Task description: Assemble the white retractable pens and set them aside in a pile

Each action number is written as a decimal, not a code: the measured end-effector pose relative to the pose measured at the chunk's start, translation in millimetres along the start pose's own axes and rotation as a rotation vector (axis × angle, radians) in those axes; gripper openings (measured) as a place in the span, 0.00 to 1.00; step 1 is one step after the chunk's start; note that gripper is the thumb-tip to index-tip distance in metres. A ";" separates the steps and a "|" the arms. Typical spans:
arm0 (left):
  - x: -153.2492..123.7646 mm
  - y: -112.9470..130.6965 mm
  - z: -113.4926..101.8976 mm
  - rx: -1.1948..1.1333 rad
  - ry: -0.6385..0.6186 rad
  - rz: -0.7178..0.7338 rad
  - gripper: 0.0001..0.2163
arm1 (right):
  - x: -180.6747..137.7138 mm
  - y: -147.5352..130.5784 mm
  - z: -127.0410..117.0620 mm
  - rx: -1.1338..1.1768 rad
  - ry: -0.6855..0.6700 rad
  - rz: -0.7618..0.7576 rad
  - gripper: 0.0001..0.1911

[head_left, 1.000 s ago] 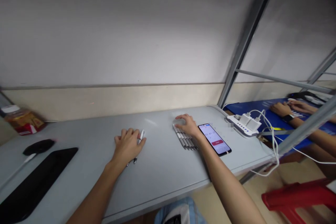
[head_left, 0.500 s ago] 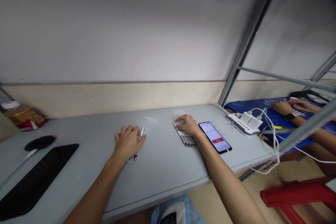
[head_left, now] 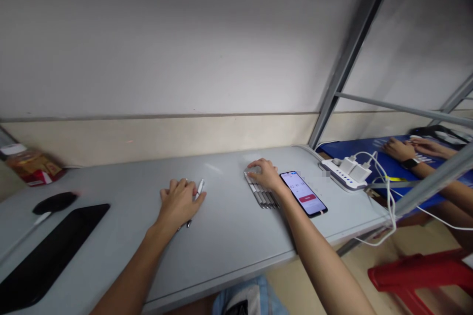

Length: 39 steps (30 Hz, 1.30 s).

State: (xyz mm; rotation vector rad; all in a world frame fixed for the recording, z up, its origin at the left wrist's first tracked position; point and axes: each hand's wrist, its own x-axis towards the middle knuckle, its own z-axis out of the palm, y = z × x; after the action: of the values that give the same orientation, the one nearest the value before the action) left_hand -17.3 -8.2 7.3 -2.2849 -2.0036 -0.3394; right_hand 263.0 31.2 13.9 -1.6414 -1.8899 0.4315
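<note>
Palm down on the desk [head_left: 229, 236], my left hand [head_left: 179, 203] rests over a few pens with its fingers spread. One white pen [head_left: 200, 188] shows between its thumb and index finger. Two metal pen tips stick out below the palm; the rest of those pens is hidden. My right hand [head_left: 264, 175] is arched over the upper ends of a row of several grey-and-white pens [head_left: 261, 197] lying side by side. Its thumb and index finger are apart, the thumb touching the row's upper left end. The other fingers are partly hidden.
A phone [head_left: 303, 194] with a timer lies right of the pens. Beyond it is a power strip [head_left: 343, 175] with chargers and cables. A black tablet-like slab [head_left: 55, 251], a black mouse [head_left: 55, 203] and a jar [head_left: 33, 165] lie left. Another person's hands [head_left: 401, 150] are at a blue table.
My right hand's thumb and index finger have parted slightly at the top of the pen row. My left hand has barely shifted. The view has moved a little.
</note>
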 end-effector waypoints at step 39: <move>2.8 8.7 3.5 -0.195 0.248 0.467 0.10 | -14.0 -38.7 19.3 0.809 -0.563 -0.025 0.25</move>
State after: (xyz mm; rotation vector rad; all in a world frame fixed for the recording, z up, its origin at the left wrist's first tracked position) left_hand -8.0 -5.9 5.2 -2.5771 -1.3233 -0.7535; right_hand 221.6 13.0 19.0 -0.9934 -1.7174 1.5368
